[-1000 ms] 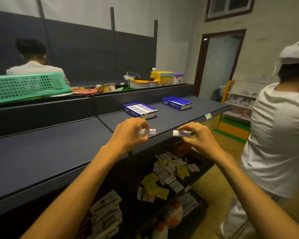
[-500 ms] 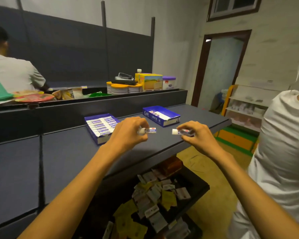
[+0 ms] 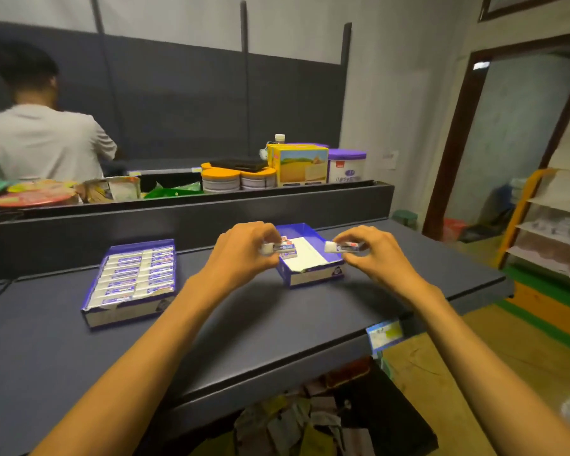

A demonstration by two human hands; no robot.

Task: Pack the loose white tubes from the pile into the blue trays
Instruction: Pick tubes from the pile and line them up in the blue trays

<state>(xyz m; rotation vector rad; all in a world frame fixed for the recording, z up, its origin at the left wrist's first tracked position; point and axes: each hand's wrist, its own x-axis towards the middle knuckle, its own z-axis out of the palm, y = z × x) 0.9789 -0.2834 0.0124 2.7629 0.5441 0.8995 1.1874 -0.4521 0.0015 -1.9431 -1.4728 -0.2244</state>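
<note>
My left hand point(image 3: 244, 251) pinches a small white tube point(image 3: 278, 247) with a white cap, held level over the left side of a nearly empty blue tray point(image 3: 313, 278). My right hand point(image 3: 375, 255) pinches a second white tube point(image 3: 343, 247) above that tray's right wall. A tube or two lie at the tray's back left, partly hidden by my left fingers. A second blue tray point(image 3: 96, 315) to the left on the dark shelf is filled with rows of white tubes point(image 3: 135, 274).
The dark shelf point(image 3: 260, 324) ends at its front edge near a price label point(image 3: 384, 335). Tins and boxes point(image 3: 297, 166) stand on the raised ledge behind. A person in a white shirt point(image 3: 40, 143) is at the back left. Loose packets fill a bin point(image 3: 310, 426) below.
The view has swung left and closer to the shelf. Both hands, each still holding a tube, have come forward from the shelf's front edge to over the nearly empty tray.
</note>
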